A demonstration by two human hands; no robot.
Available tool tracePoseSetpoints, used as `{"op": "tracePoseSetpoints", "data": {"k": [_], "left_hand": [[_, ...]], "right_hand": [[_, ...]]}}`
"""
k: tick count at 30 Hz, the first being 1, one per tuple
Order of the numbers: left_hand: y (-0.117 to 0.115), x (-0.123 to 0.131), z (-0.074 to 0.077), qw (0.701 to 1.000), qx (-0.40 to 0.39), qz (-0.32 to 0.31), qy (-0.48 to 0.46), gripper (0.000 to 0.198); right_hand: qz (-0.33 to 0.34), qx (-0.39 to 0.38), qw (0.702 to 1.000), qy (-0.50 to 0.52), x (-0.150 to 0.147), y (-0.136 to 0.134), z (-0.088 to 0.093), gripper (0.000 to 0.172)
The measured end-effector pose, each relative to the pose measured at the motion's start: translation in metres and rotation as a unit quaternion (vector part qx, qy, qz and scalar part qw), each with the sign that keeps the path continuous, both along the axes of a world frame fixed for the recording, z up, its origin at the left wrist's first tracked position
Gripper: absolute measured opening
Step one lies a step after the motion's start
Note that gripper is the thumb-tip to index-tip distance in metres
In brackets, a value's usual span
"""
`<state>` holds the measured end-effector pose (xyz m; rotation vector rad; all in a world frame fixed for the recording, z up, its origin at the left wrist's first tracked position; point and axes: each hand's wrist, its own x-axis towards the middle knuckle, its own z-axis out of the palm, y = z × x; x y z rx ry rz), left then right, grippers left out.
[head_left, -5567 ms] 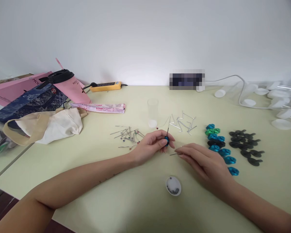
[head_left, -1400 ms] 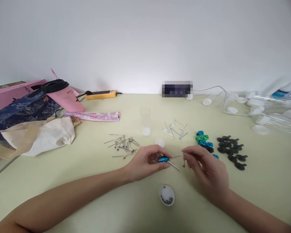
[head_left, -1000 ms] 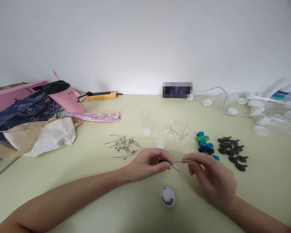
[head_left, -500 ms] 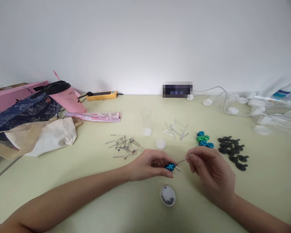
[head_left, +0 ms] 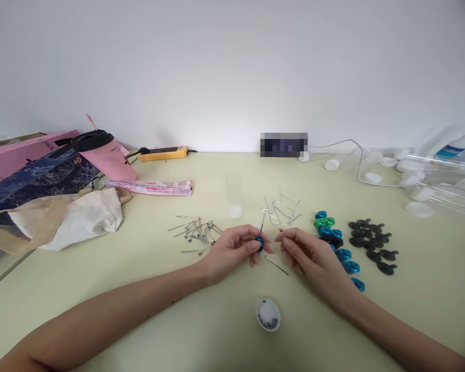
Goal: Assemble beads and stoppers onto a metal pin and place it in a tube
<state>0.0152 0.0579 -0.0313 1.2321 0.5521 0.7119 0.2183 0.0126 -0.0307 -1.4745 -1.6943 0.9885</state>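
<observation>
My left hand (head_left: 236, 250) is closed around a small shiny blue metal piece (head_left: 259, 243), pinched between thumb and fingers. A thin metal wire (head_left: 262, 225) rises out of the blue piece and appears to curve over toward my right hand (head_left: 308, 258). At the wire's far end, a small red bead (head_left: 281, 230) sits by the right fingertips, which are pinched together there. Below the left fingers an L-shaped hex key (head_left: 277, 264) points down to the right; whether the hand holds it or it lies on the table, I cannot tell.
Bead-ended wires (head_left: 197, 232) lie to the left, L-shaped keys (head_left: 281, 209) ahead. Blue and green pieces (head_left: 325, 222) and black pieces (head_left: 370, 240) are on the right. A small white dish (head_left: 268, 314) holds tiny dark parts. A clear tube (head_left: 233, 194) stands upright behind my hands.
My left hand has moved up and left and turned the blue piece, so the wire now points upward. My right hand has shifted left, uncovering more blue pieces and a black one beside it.
</observation>
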Motion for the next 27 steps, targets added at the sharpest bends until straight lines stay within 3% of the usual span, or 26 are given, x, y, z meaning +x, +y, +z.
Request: {"op": "tracePoseSetpoints", "data": {"k": [3, 7, 13, 18, 23, 27], "left_hand": [[0.001, 0.000, -0.001, 1.000, -0.017, 0.017, 0.002, 0.027], [0.001, 0.001, -0.001, 0.999, -0.026, 0.029, -0.005, 0.025], [0.001, 0.001, 0.000, 0.999, -0.039, 0.009, -0.006, 0.026], [0.000, 0.001, -0.001, 0.999, -0.036, 0.016, -0.012, 0.021], [0.002, 0.000, -0.004, 1.000, -0.023, 0.011, -0.008, 0.015], [0.004, -0.001, -0.005, 0.999, -0.024, 0.035, 0.006, 0.020]], "right_hand": [[0.055, 0.048, 0.993, -0.091, -0.003, -0.001, 0.003, 0.021], [0.114, 0.074, 0.981, -0.135, -0.006, -0.005, 0.003, 0.017], [0.122, 0.103, 0.967, -0.200, -0.005, -0.006, -0.001, 0.017], [0.151, 0.195, 0.921, -0.301, 0.003, -0.010, 0.001, 0.027], [0.062, 0.282, 0.875, -0.389, 0.036, 0.000, 0.031, 0.026], [-0.083, 0.237, 0.864, -0.436, 0.077, 0.020, 0.057, 0.020]]}}
